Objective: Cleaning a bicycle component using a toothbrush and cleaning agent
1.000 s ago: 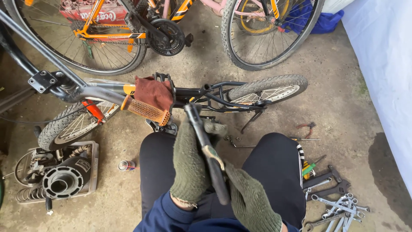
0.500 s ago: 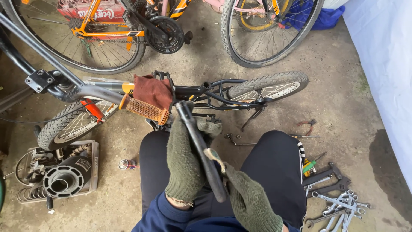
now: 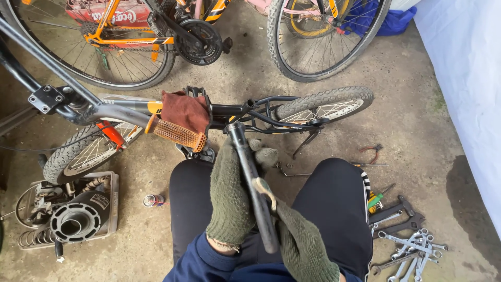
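Both of my hands wear green knit gloves. My left hand point(image 3: 229, 201) wraps around a long dark metal bar point(image 3: 245, 156) at its middle. My right hand point(image 3: 300, 243) grips the bar's near end above my lap. The bar's far tip points at the frame of a small bicycle point(image 3: 261, 112) lying on its side in front of my knees. A brown rag point(image 3: 185, 110) is draped over that bicycle, beside an orange ribbed grip point(image 3: 175, 134).
Several spanners point(image 3: 404, 248) and screwdrivers point(image 3: 378, 198) lie on the concrete at my right. Red-handled pliers point(image 3: 371, 153) rest farther out. A box of engine parts point(image 3: 70, 216) and a small can point(image 3: 153, 200) sit at my left. Upright bicycles point(image 3: 135, 42) stand behind; a white sheet point(image 3: 464, 78) hangs right.
The bar's far tip has swung slightly left and nearer the small bicycle's frame. My hands keep the same grip on it.
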